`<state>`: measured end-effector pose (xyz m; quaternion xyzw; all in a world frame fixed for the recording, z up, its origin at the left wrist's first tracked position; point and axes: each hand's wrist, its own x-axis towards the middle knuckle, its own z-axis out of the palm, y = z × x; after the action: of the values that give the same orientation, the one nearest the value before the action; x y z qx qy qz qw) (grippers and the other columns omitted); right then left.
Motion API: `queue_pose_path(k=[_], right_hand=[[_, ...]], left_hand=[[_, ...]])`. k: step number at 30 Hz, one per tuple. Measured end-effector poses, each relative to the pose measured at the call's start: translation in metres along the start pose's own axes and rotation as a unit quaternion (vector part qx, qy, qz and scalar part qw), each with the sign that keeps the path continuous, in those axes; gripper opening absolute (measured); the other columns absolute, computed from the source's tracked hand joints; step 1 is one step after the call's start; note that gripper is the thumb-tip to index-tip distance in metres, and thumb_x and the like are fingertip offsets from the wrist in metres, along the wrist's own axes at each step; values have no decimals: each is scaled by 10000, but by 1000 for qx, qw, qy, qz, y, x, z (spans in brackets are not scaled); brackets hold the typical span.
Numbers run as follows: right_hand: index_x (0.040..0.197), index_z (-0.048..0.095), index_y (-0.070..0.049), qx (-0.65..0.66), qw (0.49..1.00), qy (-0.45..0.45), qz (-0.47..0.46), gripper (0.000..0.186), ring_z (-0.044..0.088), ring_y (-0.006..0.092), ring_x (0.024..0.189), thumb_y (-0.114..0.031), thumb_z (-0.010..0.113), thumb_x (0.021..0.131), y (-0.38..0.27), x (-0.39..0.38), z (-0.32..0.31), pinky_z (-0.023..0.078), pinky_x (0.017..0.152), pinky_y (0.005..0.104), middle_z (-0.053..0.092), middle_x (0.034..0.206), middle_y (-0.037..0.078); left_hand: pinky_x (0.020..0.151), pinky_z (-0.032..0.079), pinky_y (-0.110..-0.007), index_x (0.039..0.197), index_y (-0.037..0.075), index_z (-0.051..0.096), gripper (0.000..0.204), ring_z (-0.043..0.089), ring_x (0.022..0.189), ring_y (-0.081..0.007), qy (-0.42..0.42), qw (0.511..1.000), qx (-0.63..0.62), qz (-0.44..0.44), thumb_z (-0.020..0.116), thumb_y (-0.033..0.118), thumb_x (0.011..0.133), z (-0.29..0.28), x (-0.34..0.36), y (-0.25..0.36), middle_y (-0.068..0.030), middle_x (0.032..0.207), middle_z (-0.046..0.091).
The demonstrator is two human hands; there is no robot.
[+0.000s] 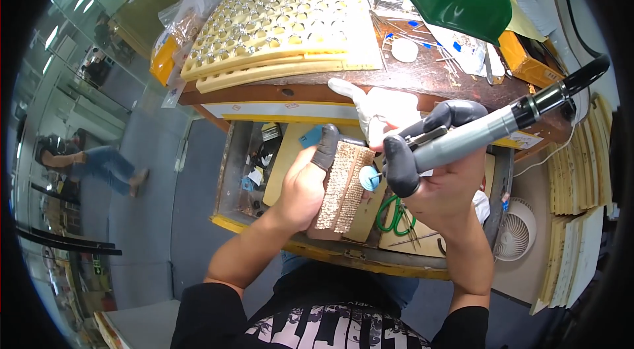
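Head cam, 1 view: gripping tan bristly block (343, 184) in L hand (305, 184), w/ black cover (325, 145) on thumb. Clamping grey rotary handpiece (465, 143) in R hand (436, 180). Aiming blue disc (369, 178) on its tip at block's R edge; can't tell if touching. Holding 2 hands apart but near, w/ block & disc btwn, over open drawer (422, 271). Can see green-handled scissors (389, 218) in drawer, just R of block; stacked pale-yellow trays (264, 71) w/ many small shiny pcs (284, 12) on bench (422, 83) beyond; white fan (516, 230) far R.
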<state>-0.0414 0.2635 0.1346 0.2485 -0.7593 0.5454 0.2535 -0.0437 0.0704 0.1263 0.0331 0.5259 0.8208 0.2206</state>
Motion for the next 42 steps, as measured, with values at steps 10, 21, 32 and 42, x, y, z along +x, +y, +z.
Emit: queue_pose_path(k=[10, 21, 32, 42], right_hand=[[1101, 405, 21, -61, 996, 27, -52, 464, 642, 93, 759, 60, 740, 782, -4, 7, 0, 501, 660, 213, 521, 929, 54], [832, 681, -33, 96, 975, 160, 116, 146, 607, 158, 788, -93, 795, 760, -22, 6, 8, 481, 814, 329, 637, 834, 37], [898, 742, -16, 85, 987, 123, 55, 90, 656, 215, 817, -73, 753, 829, -26, 4, 25, 457, 930, 400, 716, 845, 63], [878, 753, -45, -54, 991, 113, -49, 142, 612, 260, 778, -152, 801, 798, -9, 7, 25, 477, 732, 388, 683, 802, 73]], left_hand=[[595, 519, -262, 1093, -16, 643, 566, 655, 685, -140, -46, 982, 182, 24, 305, 438, 1082, -1, 7, 21, -97, 822, 676], [606, 551, -297, 1139, -23, 626, 634, 670, 643, -200, 52, 998, -23, -11, 304, 517, 1059, -9, -2, 1, -139, 779, 685], [901, 513, -343, 1346, 29, 495, 701, 616, 1007, -189, 88, 969, -208, 105, 303, 616, 1016, 24, -4, -32, -86, 1152, 618], [1033, 436, -395, 1393, 24, 453, 714, 560, 1166, -231, 82, 964, -198, 158, 302, 615, 1022, 29, 2, -41, -121, 1279, 574]])
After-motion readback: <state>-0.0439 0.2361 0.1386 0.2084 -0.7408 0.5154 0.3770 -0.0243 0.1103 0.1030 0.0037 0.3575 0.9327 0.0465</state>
